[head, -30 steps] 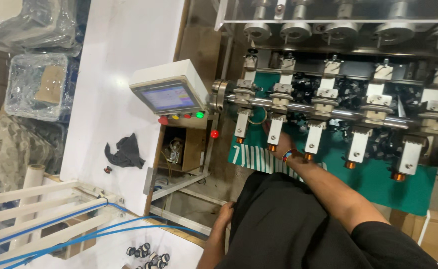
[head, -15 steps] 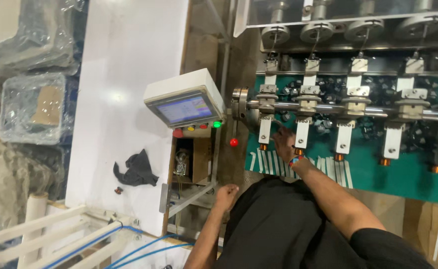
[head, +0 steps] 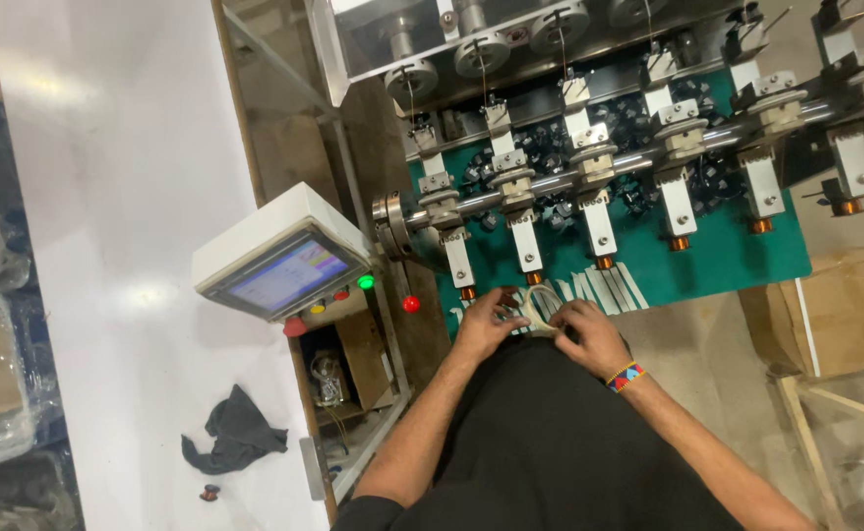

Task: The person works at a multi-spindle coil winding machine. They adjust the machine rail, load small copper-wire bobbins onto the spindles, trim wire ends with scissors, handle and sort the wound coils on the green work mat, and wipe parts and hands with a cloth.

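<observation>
My left hand (head: 487, 322) and my right hand (head: 587, 332) meet over a pale roll of tape (head: 542, 306), held between the fingers of both, just above my dark shirt. A beaded wristband (head: 625, 375) sits on my right wrist. Directly beyond the hands is a coil winding machine with a green panel (head: 727, 258), white spindle arms (head: 526, 244) and small copper coils (head: 604, 263) at their tips. Strips of tape (head: 617, 288) hang along the panel's lower edge.
A control box with a lit screen (head: 279, 276) and coloured buttons sits left of the hands, a red knob (head: 411, 304) beside it. A white table (head: 127, 246) holds a dark rag (head: 233, 431). Cardboard (head: 850, 305) and wooden framing lie at right.
The view has swung and tilted. My left hand came up from my waist to join the right at the machine's lower edge, and both now hold the tape roll.
</observation>
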